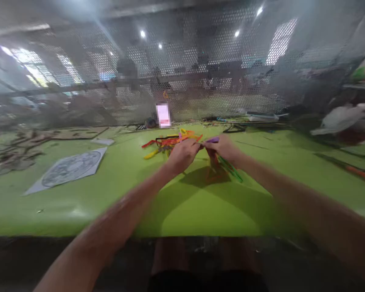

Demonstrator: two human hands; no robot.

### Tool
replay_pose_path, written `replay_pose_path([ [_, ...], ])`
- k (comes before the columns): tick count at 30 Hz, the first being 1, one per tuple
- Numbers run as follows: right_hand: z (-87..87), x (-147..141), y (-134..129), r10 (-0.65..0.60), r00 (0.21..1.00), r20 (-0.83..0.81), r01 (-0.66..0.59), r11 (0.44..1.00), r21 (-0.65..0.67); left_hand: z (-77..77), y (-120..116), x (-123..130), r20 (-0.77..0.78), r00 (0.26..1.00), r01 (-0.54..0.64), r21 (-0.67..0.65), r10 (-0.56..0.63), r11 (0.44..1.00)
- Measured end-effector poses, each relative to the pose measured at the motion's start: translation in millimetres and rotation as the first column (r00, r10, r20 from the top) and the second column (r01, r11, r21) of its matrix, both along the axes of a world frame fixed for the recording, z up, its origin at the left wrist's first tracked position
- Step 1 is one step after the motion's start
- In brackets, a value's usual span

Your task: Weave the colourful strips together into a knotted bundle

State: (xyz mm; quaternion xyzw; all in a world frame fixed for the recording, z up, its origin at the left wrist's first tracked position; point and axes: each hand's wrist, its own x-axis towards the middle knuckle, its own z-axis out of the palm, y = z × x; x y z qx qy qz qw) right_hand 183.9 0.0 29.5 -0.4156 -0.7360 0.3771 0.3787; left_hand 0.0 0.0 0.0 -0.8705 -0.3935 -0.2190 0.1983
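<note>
My left hand (183,155) and my right hand (226,150) meet over the table, fingertips pinched close together on thin coloured strips. A purple strip (213,140) lies at my right fingers. Green strips (231,169) and brownish-orange strips (212,167) hang below that hand towards the tabletop. Just beyond my left hand spreads a loose bunch of red, yellow, orange and black strips (164,142). Blur and the fingers hide exactly what is pinched between the two hands; the strips' material cannot be made out.
A green tabletop (109,211) bears a paper with a round drawing (73,167), brown scraps (12,152) and a cardboard sheet (76,133). Behind stands a perforated screen (200,81), with a bright rectangle (163,115) before it. A whitish bag (342,121) is at right.
</note>
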Motion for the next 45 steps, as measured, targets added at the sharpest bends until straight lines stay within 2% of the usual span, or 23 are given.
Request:
replay_pose_path([
  [7, -3.8, 1, -1, -0.153, 0.988, -0.001, 0.153, 0.987, 0.046, 2.2, 0, 1, -0.032, 0.999, -0.041, -0.049, 0.039, 0.998],
  [12, -6.0, -2, -2, -0.190, 0.977, -0.094, 0.186, 0.981, -0.044, 4.5, -2, 1, -0.056, 0.997, -0.051, -0.091, 0.046, 0.995],
  [16, -7.8, -1, 0, -0.180, 0.980, -0.080, 0.177, 0.983, -0.039, 3.6, -3, 2, -0.043, 0.998, -0.038, -0.108, 0.033, 0.993],
  [24, -8.0, 5, 6, -0.079, 0.995, 0.064, 0.070, 0.988, 0.136, 1.5, -1, 1, -0.053, 0.998, -0.047, -0.091, 0.042, 0.995],
  [29, -12.3, 9, 16, -0.034, 0.988, 0.150, 0.010, 0.987, 0.161, 1.4, -1, 1, -0.062, 0.997, -0.056, -0.086, 0.051, 0.995],
  [45, -14.8, 11, 16, -0.058, 0.976, 0.209, 0.007, 0.972, 0.236, 5.5, -3, 1, -0.094, 0.994, -0.063, -0.125, 0.051, 0.990],
])
